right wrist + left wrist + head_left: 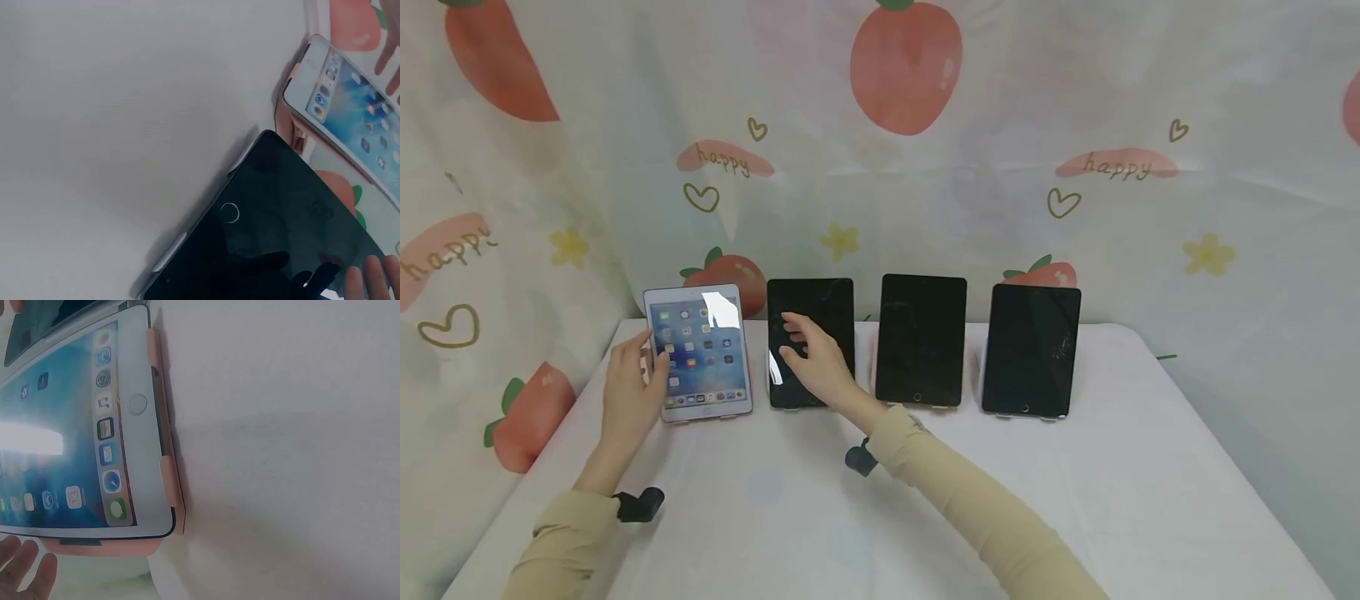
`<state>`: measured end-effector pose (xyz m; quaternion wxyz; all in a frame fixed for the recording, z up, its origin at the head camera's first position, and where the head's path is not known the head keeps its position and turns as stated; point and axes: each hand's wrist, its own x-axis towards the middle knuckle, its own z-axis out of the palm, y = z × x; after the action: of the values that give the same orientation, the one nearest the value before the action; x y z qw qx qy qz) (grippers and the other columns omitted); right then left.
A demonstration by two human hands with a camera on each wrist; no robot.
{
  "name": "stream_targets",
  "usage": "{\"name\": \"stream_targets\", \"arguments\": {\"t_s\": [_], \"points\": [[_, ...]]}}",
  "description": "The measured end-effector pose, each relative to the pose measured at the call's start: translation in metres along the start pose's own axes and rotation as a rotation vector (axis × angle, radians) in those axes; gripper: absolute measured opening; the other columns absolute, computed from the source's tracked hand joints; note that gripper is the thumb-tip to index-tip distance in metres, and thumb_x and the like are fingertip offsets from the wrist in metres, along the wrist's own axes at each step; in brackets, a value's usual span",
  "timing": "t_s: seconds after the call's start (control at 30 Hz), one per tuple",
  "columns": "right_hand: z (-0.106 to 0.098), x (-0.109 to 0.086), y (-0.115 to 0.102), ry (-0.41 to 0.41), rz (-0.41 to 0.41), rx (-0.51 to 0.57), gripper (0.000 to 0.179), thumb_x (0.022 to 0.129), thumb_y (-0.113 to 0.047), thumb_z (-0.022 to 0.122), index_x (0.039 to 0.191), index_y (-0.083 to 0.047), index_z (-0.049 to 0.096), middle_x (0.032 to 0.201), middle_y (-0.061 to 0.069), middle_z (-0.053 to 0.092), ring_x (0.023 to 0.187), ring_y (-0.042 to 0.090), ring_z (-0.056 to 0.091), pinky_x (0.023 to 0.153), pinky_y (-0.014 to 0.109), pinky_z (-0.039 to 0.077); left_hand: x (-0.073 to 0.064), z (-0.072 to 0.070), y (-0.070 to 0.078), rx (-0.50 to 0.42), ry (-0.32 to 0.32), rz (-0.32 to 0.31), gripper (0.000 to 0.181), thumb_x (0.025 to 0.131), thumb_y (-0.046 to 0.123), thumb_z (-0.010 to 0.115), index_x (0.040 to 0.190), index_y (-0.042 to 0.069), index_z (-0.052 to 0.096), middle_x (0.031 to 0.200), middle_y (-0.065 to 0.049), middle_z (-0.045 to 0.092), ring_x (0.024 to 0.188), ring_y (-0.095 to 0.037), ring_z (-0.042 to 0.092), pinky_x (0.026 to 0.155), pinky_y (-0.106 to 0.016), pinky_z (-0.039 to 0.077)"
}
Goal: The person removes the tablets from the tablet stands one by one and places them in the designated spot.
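A white tablet [703, 354] with a lit screen of app icons leans on a pink stand [169, 481] at the left of the row. Beside its left edge is my left hand [628, 396], thumb and fingers spread; whether they touch the edge I cannot tell. In the left wrist view, fingertips [45, 572] show by the tablet's side. My right hand [823, 364], fingers loosely bent, hovers in front of the second tablet [811, 298], whose screen is black. Only some fingers [374, 278] of it appear in the right wrist view, over that dark screen. It holds nothing.
Two more dark tablets, a third [921, 342] and a fourth [1032, 350], stand upright to the right on the white-covered table [1120, 500]. A fruit-printed curtain [925, 200] hangs behind. Black wrist cameras are strapped at both cuffs.
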<state>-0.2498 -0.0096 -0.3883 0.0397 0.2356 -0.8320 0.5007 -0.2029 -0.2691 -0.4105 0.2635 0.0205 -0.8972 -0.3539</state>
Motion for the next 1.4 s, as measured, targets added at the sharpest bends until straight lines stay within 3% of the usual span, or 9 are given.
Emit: {"name": "stream_targets", "arguments": {"t_s": [0.33,0.53,0.77,0.9,0.97,1.07,1.17,1.3,1.4], "points": [[0.011,0.022,-0.007,-0.028,0.01,-0.023,0.049,0.095,-0.014,0.057,0.142,-0.014,0.043,0.134,0.009,0.056,0.118,0.022,0.057,0.097,0.031,0.051,0.016,0.0,-0.005,-0.051,0.006,-0.071,0.045,0.101,0.018,0.042,0.141,-0.002,0.039,0.133,-0.026,0.046,0.116,-0.04,0.051,0.092,-0.052,0.047],[0.017,0.038,-0.013,-0.051,0.035,-0.018,0.052,0.095,-0.013,0.057,0.144,-0.015,0.04,0.134,0.009,0.056,0.117,0.022,0.057,0.088,0.029,0.054,0.029,-0.003,-0.006,-0.078,0.046,-0.108,0.043,0.101,0.018,0.041,0.139,0.0,0.043,0.131,-0.024,0.049,0.115,-0.037,0.051,0.086,-0.035,0.043],[0.028,0.053,-0.014,-0.036,0.061,0.0,0.051,0.096,-0.013,0.056,0.144,-0.018,0.04,0.13,0.007,0.057,0.114,0.02,0.058,0.083,0.024,0.053,0.039,0.002,-0.012,-0.118,0.087,-0.156,0.042,0.101,0.018,0.038,0.137,0.0,0.045,0.128,-0.024,0.051,0.115,-0.038,0.051,0.088,-0.038,0.043],[0.035,0.058,-0.018,-0.025,0.081,0.023,0.051,0.095,-0.012,0.057,0.143,-0.018,0.04,0.129,0.007,0.058,0.112,0.02,0.059,0.085,0.026,0.054,0.043,0.002,-0.015,-0.137,0.103,-0.175,0.041,0.101,0.019,0.04,0.136,0.0,0.047,0.128,-0.023,0.052,0.113,-0.034,0.052,0.085,-0.027,0.04],[0.038,0.059,-0.02,-0.015,0.093,0.03,0.051,0.095,-0.011,0.057,0.143,-0.018,0.04,0.128,0.007,0.058,0.11,0.02,0.059,0.085,0.025,0.053,0.045,0.0,-0.015,-0.149,0.105,-0.188,0.04,0.1,0.02,0.042,0.135,0.001,0.049,0.128,-0.02,0.054,0.107,-0.022,0.053,0.082,-0.018,0.038],[0.043,0.061,-0.023,0.0,0.104,0.042,0.051,0.094,-0.011,0.058,0.142,-0.018,0.041,0.124,0.006,0.059,0.106,0.017,0.059,0.083,0.022,0.052,0.051,-0.005,-0.015,-0.179,0.09,-0.207,0.038,0.1,0.02,0.045,0.133,0.003,0.05,0.127,-0.016,0.055,0.094,-0.001,0.05,0.077,-0.006,0.037],[0.047,0.063,-0.026,0.013,0.102,0.037,0.052,0.094,-0.011,0.058,0.142,-0.019,0.04,0.12,0.005,0.059,0.1,0.014,0.058,0.077,0.018,0.05,0.056,-0.011,-0.015,-0.217,0.052,-0.228,0.038,0.1,0.019,0.045,0.135,0.005,0.05,0.119,-0.006,0.055,0.085,0.012,0.044,0.072,0.001,0.039],[0.051,0.065,-0.027,0.04,0.105,0.031,0.055,0.093,-0.009,0.058,0.143,-0.02,0.038,0.116,0.006,0.06,0.094,0.012,0.058,0.072,0.017,0.048,0.062,-0.014,-0.018,-0.251,-0.018,-0.226,0.041,0.1,0.018,0.045,0.14,0.006,0.046,0.113,0.004,0.052,0.086,0.011,0.045,0.072,0.0,0.043],[0.053,0.066,-0.027,0.063,0.129,0.031,0.055,0.093,-0.009,0.058,0.142,-0.022,0.039,0.114,0.005,0.061,0.091,0.011,0.058,0.07,0.017,0.048,0.066,-0.013,-0.021,-0.261,-0.057,-0.227,0.043,0.1,0.018,0.045,0.142,0.006,0.044,0.116,0.002,0.052,0.087,0.009,0.046,0.072,-0.001,0.045]]}}
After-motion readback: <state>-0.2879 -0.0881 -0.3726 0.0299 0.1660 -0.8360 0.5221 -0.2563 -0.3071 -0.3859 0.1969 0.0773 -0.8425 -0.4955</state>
